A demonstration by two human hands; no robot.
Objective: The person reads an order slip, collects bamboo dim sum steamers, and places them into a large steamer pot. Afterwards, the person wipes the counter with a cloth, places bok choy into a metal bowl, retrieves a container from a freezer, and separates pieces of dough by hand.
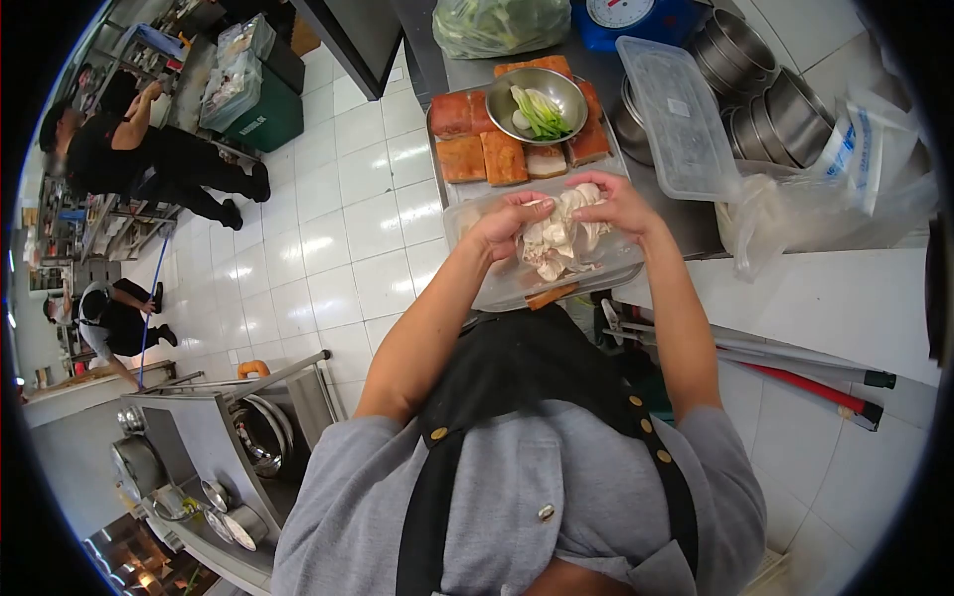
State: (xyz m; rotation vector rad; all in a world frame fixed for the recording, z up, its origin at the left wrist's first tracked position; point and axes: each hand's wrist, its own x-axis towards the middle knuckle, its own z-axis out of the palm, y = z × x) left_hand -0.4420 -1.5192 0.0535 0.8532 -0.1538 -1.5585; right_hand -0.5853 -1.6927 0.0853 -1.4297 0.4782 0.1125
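Observation:
My left hand [512,223] and my right hand [618,209] are close together over a clear plastic container [487,283]. Between them is a pale heap of garlic [556,238] with loose papery skins. My right fingers close round a whitish garlic bulb [588,196] at the top of the heap. My left thumb and fingers are pinched at the heap's left side; the exact piece in them is partly hidden. Just beyond my hands, a steel bowl [494,104] holds green and white scallion pieces [539,111]. It rests on orange-brown slabs [505,157] in a tray [445,194].
A bag of greens [497,25] and a blue scale [651,22] stand at the back. To the right are a clear lid [681,119], steel pots [785,119] and plastic bags [845,199]. Two people [149,164] work at the left, near a green bin [263,109].

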